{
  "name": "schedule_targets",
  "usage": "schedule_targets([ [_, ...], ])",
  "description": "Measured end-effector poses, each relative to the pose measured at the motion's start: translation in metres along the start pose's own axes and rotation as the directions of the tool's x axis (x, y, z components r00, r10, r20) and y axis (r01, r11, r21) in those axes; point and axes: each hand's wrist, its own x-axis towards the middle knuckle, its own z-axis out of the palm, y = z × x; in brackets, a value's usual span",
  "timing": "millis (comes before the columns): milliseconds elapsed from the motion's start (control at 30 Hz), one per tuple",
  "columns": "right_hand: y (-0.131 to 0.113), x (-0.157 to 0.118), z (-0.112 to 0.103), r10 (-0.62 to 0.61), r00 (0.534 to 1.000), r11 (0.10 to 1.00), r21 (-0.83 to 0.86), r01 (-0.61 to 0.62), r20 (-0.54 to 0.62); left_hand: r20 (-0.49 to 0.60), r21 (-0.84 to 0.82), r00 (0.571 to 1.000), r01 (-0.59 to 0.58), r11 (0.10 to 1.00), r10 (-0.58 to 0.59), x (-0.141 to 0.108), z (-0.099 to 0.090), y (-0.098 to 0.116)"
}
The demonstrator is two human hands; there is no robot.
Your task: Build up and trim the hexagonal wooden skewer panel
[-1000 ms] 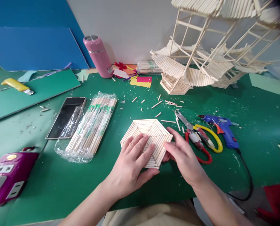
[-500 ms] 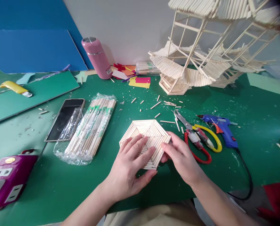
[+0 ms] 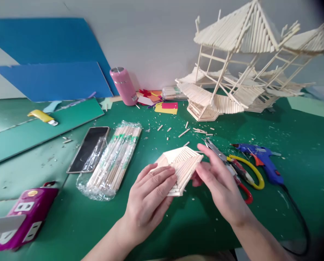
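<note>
A hexagonal panel (image 3: 185, 167) of pale wooden sticks, laid in nested rows, is tilted above the green table. My left hand (image 3: 149, 197) grips its left side, fingers lying across the upper face and the thumb at the lower edge. At the right corner, my right hand (image 3: 218, 186) pinches the rim with its thumb, the index finger stretched out above the edge. Its other fingers are partly hidden behind the panel. Just right of that hand lie scissors (image 3: 249, 166) with red and yellow handles, partly covered by it, and a blue glue gun (image 3: 267, 163).
A stick-built pavilion model (image 3: 227, 83) stands at the back right. Left of my hands are a bag of wooden sticks (image 3: 115, 159), a phone (image 3: 89, 148), a purple power socket (image 3: 33, 214) and a yellow cutter (image 3: 42, 116). A pink flask (image 3: 124, 87) stands by the wall. Stick offcuts (image 3: 184, 132) litter the table.
The panel has tipped up from lying nearly flat. My right index finger has stretched away from its edge, and my left fingers have drawn together. The camera view has shifted upward and left.
</note>
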Motion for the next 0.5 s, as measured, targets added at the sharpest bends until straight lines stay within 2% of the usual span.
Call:
schedule_targets([
  [67,-0.004,0.002,-0.001,-0.235,0.966,0.951,-0.228,0.206,-0.105,-0.040,-0.051,0.998,0.049,0.998,-0.051,0.012,-0.008,0.002],
  [100,-0.007,0.003,-0.002,-0.369,0.922,0.886,-0.345,0.311,-0.119,-0.060,-0.075,0.995,0.071,0.995,-0.076,0.018,-0.012,0.003],
  [167,-0.012,0.005,-0.001,-0.592,0.805,0.711,-0.496,0.500,-0.038,-0.079,-0.139,0.988,0.123,0.983,-0.134,0.027,-0.017,0.006],
  [200,-0.015,0.007,0.000,-0.664,0.747,0.629,-0.520,0.578,0.027,-0.077,-0.183,0.982,0.156,0.971,-0.173,0.030,-0.019,0.007],
  [233,-0.019,0.008,0.001,-0.713,0.696,0.564,-0.522,0.640,0.084,-0.063,-0.231,0.974,0.199,0.952,-0.219,0.033,-0.020,0.008],
  [300,-0.025,0.010,0.003,-0.759,0.634,0.485,-0.519,0.703,0.148,-0.012,-0.312,0.951,0.290,0.905,-0.309,0.037,-0.022,0.009],
  [367,-0.029,0.013,0.006,-0.770,0.614,0.456,-0.522,0.721,0.175,0.029,-0.360,0.929,0.354,0.863,-0.368,0.041,-0.022,0.010],
  [500,-0.031,0.020,0.010,-0.795,0.582,0.438,-0.501,0.747,0.173,0.054,-0.388,0.909,0.400,0.830,-0.413,0.044,-0.022,0.010],
])
